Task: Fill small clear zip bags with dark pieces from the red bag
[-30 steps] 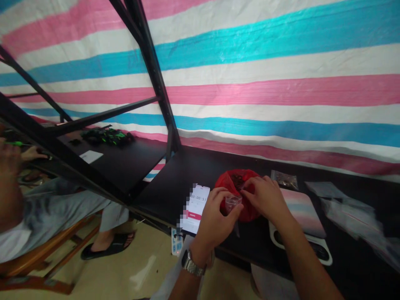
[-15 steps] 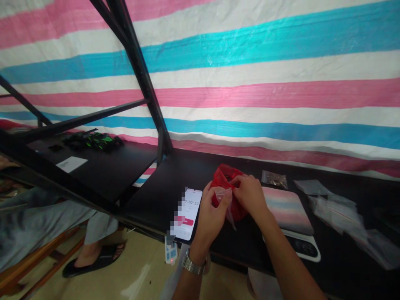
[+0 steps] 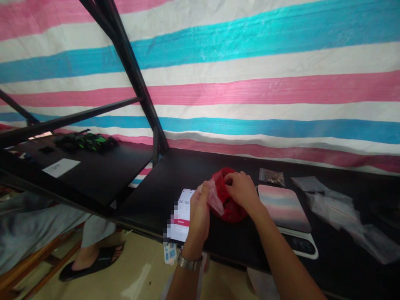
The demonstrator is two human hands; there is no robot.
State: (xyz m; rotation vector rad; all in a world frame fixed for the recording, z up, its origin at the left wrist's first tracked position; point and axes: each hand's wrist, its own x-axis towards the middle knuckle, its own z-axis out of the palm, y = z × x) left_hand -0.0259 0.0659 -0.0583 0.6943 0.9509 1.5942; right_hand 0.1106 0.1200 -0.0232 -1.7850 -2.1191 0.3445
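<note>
My left hand (image 3: pixel 200 210) is closed on a small clear plastic bag (image 3: pixel 215 199), its thumb pressed against the upper edge. The bag hangs in front of a red plastic bag (image 3: pixel 233 212) standing on the black table. At the red bag's mouth is my right hand (image 3: pixel 242 189), its fingers bent down inside; the fingertips are hidden, so whether they hold anything does not show. Left of my left hand lies a phone (image 3: pixel 179 223) with a timer on its screen, partly covered by the hand.
A kitchen scale (image 3: pixel 284 208) with a reflective plate sits right of my right forearm. Behind it lies a filled clear bag (image 3: pixel 271 177) of small brown pieces. Several flat clear bags (image 3: pixel 334 210) spread farther right. A black metal frame (image 3: pixel 134 75) rises at left, near a seated person's leg (image 3: pixel 98 229).
My left hand has moved left and down with the clear bag, away from the red bag's mouth. My right hand's fingers have moved into the red bag. The view has shifted slightly.
</note>
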